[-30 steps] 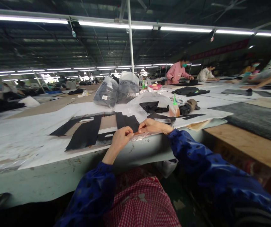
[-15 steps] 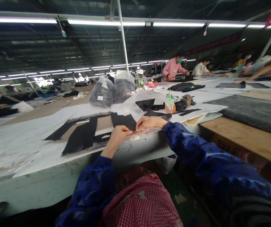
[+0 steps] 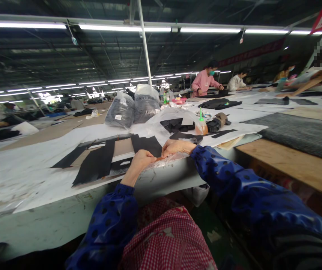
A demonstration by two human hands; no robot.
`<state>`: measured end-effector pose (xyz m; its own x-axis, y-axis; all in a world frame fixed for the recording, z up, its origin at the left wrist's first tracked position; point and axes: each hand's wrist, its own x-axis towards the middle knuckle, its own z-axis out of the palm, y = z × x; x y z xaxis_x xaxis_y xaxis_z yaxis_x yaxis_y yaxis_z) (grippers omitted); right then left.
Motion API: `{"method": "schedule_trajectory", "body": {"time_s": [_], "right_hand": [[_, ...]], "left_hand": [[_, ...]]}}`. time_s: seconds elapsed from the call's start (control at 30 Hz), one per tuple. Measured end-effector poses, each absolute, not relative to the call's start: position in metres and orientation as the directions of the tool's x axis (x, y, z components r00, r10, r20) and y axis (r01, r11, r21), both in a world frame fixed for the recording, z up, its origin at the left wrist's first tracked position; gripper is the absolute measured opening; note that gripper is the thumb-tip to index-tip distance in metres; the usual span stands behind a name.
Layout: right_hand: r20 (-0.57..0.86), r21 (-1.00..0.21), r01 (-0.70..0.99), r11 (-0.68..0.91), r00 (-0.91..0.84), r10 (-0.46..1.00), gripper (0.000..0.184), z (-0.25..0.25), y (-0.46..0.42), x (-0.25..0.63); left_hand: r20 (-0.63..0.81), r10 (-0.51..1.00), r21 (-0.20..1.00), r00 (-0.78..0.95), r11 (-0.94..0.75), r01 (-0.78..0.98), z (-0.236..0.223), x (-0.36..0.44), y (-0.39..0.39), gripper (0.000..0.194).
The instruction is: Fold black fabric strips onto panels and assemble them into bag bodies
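Note:
Between my hands, at the table's front edge, lies a small brown strip [image 3: 159,159], its material too small to make out. My left hand [image 3: 142,161] pinches the strip's left end with thumb and fingertips. Its right end is in the closed fingertips of my right hand [image 3: 175,147]. Left of them, black fabric pieces [image 3: 95,164] lie overlapped on the white-covered table [image 3: 51,187], with a beige piece [image 3: 123,147] among them. Just behind my right hand are a black cut piece [image 3: 185,136] and some clear plastic.
Two plastic-wrapped bundles [image 3: 120,110] stand farther back. An orange bottle with a green nozzle [image 3: 201,127] stands beyond my right hand. To the right are a wooden board [image 3: 279,159] and dark grey cloth [image 3: 293,131]. A person in pink [image 3: 206,82] works across the table.
Both hands stay at the same spot, still pinching the brown strip, with only slight finger movement. The view has shifted a little.

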<state>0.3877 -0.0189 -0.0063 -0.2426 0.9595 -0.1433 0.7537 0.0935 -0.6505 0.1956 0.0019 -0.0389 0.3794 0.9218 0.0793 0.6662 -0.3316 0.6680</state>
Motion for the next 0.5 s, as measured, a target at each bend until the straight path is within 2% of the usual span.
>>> {"method": "schedule_trajectory", "body": {"time_s": [0.13,0.5], "right_hand": [[-0.142,-0.639,0.765,0.082,-0.223,0.964,0.019,-0.004,-0.023,0.385],[-0.19,-0.536,0.843,0.044,-0.171,0.967,0.013,-0.004,-0.018,0.375]], "left_hand": [[0.045,0.935,0.616,0.353,-0.304,0.727,-0.035,0.199,-0.001,0.012],[-0.019,0.946,0.583,0.322,-0.251,0.772,-0.032,0.205,0.003,0.008]]}}
